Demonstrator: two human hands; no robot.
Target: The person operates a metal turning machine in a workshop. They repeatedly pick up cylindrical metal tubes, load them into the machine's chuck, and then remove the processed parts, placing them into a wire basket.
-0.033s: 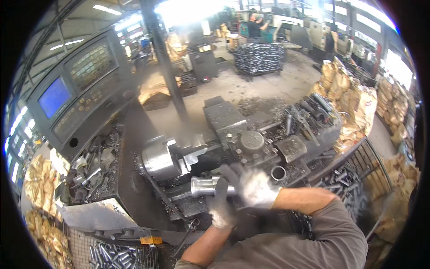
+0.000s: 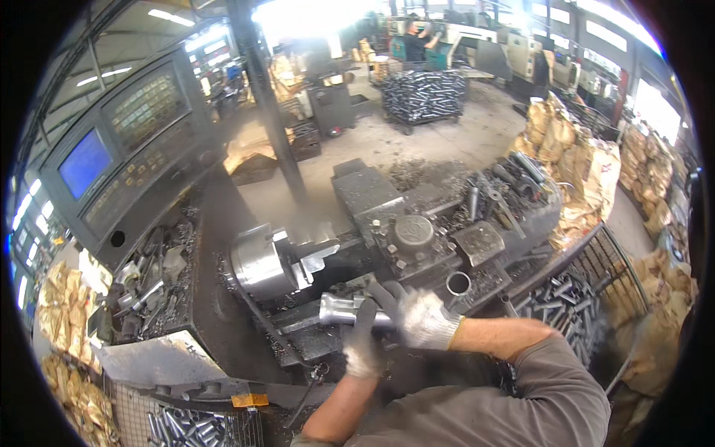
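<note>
A shiny metal tube [image 2: 337, 310] with a wider left end lies level in my hands, in front of the lathe chuck [image 2: 261, 264]. My left hand [image 2: 361, 344], in a grey-and-white work glove, is closed round its middle from below. From the right, my gloved right hand [image 2: 421, 316] bends its dark fingertips over the tube's right end. That end is partly hidden by the fingers, so I cannot tell if a second piece lies against it. To the right of my right hand, an upright hollow ring-shaped part [image 2: 458, 283] sits on the machine.
A control panel with a blue screen [image 2: 86, 164] stands at left. The tool post [image 2: 413, 232] lies beyond my hands. Metal pieces fill wire baskets at right [image 2: 562, 305] and lower left [image 2: 186, 428]. A loaded pallet [image 2: 423, 97] and another person [image 2: 418, 41] are farther back.
The view has shifted slightly. My right hand, blurred before, is now sharper and its fingers rest closer against the tube. My left hand keeps its hold on the tube.
</note>
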